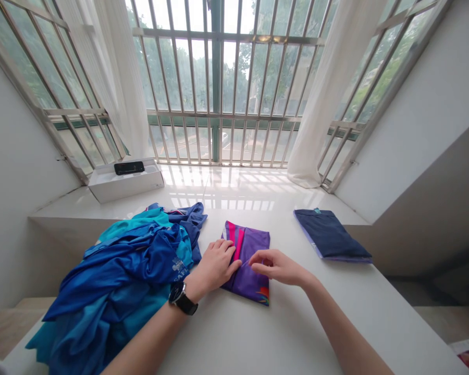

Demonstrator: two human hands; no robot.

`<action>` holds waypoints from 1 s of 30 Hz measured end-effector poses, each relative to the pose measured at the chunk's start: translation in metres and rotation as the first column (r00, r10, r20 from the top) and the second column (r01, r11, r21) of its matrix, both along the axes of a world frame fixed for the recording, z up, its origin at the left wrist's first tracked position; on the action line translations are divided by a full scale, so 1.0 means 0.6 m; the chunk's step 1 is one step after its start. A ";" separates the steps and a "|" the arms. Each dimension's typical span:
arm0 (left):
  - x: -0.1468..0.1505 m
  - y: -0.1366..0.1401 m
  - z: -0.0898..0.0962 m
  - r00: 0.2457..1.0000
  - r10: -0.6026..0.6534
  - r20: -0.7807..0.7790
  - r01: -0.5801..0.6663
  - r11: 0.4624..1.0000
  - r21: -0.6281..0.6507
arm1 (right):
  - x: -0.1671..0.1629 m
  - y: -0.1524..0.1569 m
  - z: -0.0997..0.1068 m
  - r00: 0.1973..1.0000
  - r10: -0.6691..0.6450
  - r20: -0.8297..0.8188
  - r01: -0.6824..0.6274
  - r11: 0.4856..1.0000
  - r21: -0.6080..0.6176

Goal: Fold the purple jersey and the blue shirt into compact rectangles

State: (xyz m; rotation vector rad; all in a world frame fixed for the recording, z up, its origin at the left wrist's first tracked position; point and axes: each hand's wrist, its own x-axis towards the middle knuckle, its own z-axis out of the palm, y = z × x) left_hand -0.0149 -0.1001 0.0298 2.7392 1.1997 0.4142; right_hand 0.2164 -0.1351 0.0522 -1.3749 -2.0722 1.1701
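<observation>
Folded purple garment (250,260) with a pink stripe, lying flat on the white desk (281,333) at its centre. The left hand (214,265) rests palm-down on the garment's left edge, fingers loosely spread, apparently pinning the folds in place; its grip closes on nothing. The right hand (275,265) hovers over the garment's middle with thumb and forefinger drawn together, seemingly pinching a fold of the cloth. Left of the garment, touching the left wrist, lies a heap of unfolded blue clothes (128,271). Right of it, well apart, sits a folded navy garment (330,237). Beyond it, near the window, stands a white box (125,182).
</observation>
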 end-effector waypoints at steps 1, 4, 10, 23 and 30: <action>0.005 -0.007 -0.005 1.000 0.000 -0.011 0.000 1.000 -0.004 | 0.008 0.006 -0.005 0.995 -0.086 0.044 0.081 0.992 0.093; 0.012 -0.019 -0.021 0.998 -0.016 -0.056 0.015 1.000 -0.019 | 0.026 0.021 -0.023 0.947 -0.238 0.214 0.181 0.950 0.253; -0.002 -0.007 -0.023 0.995 -0.061 -0.080 0.057 0.997 -0.052 | 0.022 0.017 -0.029 0.960 -0.154 0.235 0.113 0.977 0.180; -0.010 0.010 -0.003 0.997 -0.079 -0.022 0.077 0.993 -0.085 | 0.037 0.041 -0.064 0.944 -0.304 0.127 0.212 0.855 0.473; -0.001 -0.002 -0.007 0.984 -0.175 0.037 0.178 0.977 -0.118 | 0.040 0.043 -0.068 0.938 -0.331 0.103 0.206 0.772 0.601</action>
